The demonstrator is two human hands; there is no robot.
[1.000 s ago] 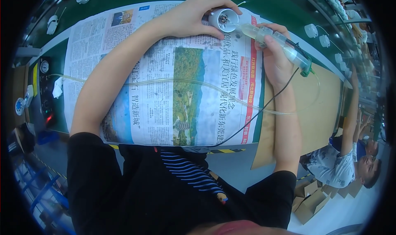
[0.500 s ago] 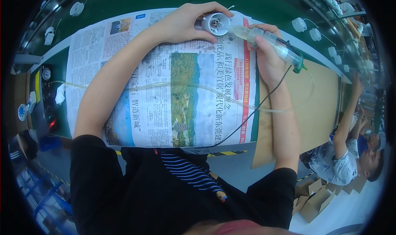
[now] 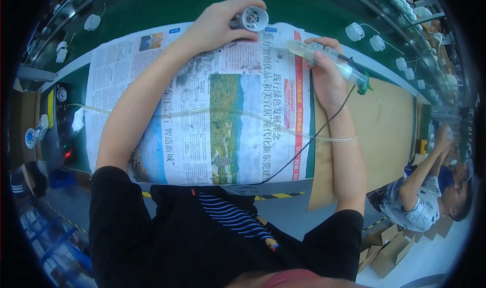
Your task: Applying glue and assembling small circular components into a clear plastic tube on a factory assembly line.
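Small round silver-grey metal part (image 3: 254, 18), gripped at the far edge of the spread newspaper (image 3: 202, 111), pinched inside the curled fingers (image 3: 242, 5) of the left hand (image 3: 220, 25). Fingers closed around its rim, round face turned up toward the camera. Off to the right of those fingers, a clear plastic pen-shaped dispensing tool with a green end (image 3: 329, 60), clasped in the right hand (image 3: 326, 78), fingers wrapped tight around the barrel, tip aimed left toward the metal part but apart from it, a gap of newsprint between. Trailing from the tool's green end, a thin clear tube (image 3: 228, 113), looping round and running across the newspaper under both forearms. Alongside, a thin black cable (image 3: 324, 131), dropping back from the right hand toward the body. Beneath it all, the green bench (image 3: 152, 9). Beyond the right-hand fingers, a row of small white round parts with wires (image 3: 377, 42) lined along the bench. Far right, another person in a patterned shirt (image 3: 420, 202), arm stretched out.
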